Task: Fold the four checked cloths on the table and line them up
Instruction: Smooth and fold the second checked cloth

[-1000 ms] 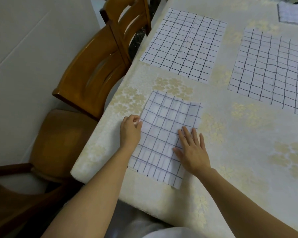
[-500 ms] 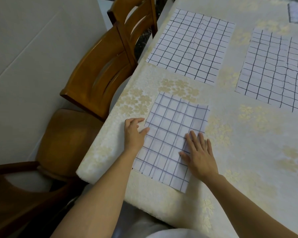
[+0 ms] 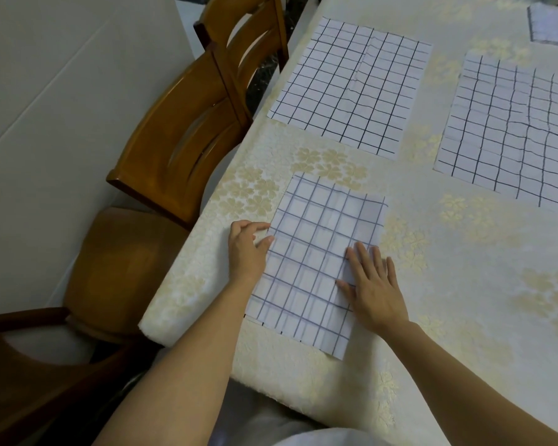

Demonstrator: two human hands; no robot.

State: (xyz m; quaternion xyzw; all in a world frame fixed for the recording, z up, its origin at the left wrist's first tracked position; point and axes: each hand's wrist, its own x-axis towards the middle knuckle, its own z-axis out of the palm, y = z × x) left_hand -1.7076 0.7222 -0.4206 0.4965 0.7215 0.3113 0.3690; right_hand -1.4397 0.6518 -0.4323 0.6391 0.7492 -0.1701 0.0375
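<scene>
- folded cloth lies at the near edge of the table.
- right grip rests flat on it, fingers straight; left grip touches its left edge, and i cannot tell whether it pinches.
- i judge the cloth light and limp: hold it by the corners.

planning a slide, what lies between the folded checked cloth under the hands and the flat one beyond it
Only bare cream flowered tablecloth, per the head view.
</scene>
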